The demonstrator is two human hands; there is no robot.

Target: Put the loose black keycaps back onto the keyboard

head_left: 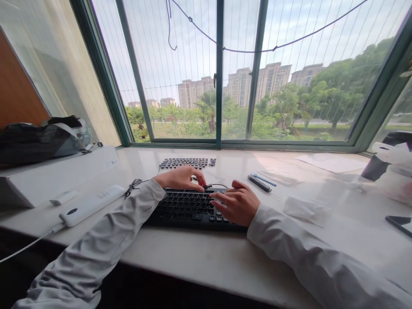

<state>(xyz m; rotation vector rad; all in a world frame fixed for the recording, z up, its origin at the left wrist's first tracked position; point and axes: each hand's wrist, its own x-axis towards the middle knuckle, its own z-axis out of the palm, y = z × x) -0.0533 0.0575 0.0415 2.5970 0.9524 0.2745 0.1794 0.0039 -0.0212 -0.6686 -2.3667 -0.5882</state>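
A black keyboard [185,204] lies on the pale sill. Many of its keys look like bare sockets without caps. Over its back edge, my left hand [183,177] is closed, thumb and fingers pinching a small dark piece [208,186]. A thin dark line curves from that piece toward my right hand; I cannot tell what kind of piece it is. My right hand [236,201] rests over the keyboard's right part, fingers apart and lightly bent, with nothing visible in them. Behind the keyboard, black keycaps [188,163] lie in rows.
To the left are a coiled black cable [133,186], a white power strip [93,206] and a white box [64,171] under a dark bag [38,139]. A black stick-like tool [259,183], a thin blue stick [265,180], clear plastic [305,209] and paper [331,162] lie right.
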